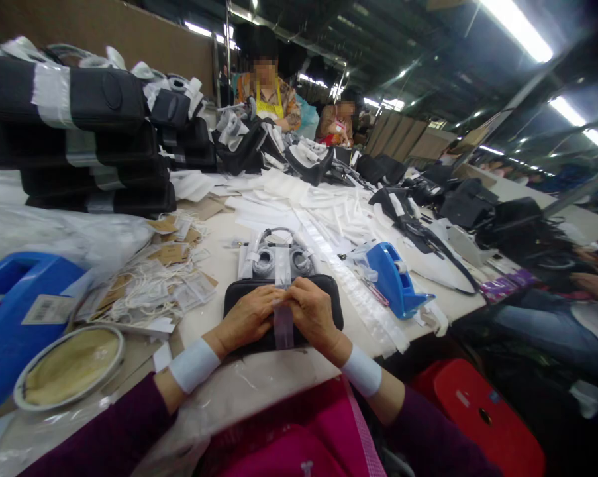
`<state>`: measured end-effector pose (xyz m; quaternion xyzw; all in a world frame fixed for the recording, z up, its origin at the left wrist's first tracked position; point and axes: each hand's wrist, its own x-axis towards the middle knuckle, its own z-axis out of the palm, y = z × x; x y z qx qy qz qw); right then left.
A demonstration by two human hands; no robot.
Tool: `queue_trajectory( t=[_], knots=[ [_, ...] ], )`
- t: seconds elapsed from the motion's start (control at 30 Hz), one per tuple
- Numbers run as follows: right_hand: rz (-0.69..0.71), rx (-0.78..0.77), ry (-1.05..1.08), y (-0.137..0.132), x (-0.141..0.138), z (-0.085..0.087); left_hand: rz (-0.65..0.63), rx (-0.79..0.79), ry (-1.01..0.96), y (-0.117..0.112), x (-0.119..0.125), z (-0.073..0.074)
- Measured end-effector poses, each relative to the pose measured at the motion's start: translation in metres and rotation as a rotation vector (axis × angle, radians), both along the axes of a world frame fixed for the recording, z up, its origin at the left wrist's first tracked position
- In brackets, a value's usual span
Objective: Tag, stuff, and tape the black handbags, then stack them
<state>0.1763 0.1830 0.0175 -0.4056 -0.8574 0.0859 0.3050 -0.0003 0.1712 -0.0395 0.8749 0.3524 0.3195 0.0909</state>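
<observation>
Left hand (251, 310) and right hand (316, 311) meet over black bag (302, 338) on bench (445, 285), bunched close at its clear strip (283, 326) (whether either grip pinches it, cannot tell).

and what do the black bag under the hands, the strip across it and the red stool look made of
Black bag: perhaps leather-look synthetic; smooth, dull surface. Strip: probably thin plastic film; translucent over black. Red stool: likely moulded plastic; smooth, with rounded corners.
</observation>
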Motion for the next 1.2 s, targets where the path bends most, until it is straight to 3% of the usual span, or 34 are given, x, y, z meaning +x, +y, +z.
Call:
queue_trajectory(
  t=[0.2, 0.3, 0.67, 1.2],
  knots=[
    [-0.042, -0.064, 0.072, 0.013, 0.0, -0.01, 0.142, -0.142, -0.123, -0.001, -0.002, -0.003],
    [-0.069, -0.063, 0.051, 0.018, -0.001, -0.017, 0.156, -0.172, -0.15, -0.002, -0.001, 0.0],
    [-0.151, 0.063, -0.122, 0.025, -0.011, -0.035, 0.201, -0.165, -0.124, -0.001, 0.005, 0.007],
    [-0.166, 0.107, -0.244, 0.031, -0.011, -0.043, 0.228, -0.049, 0.079, -0.002, 0.011, 0.01]
  ],
)
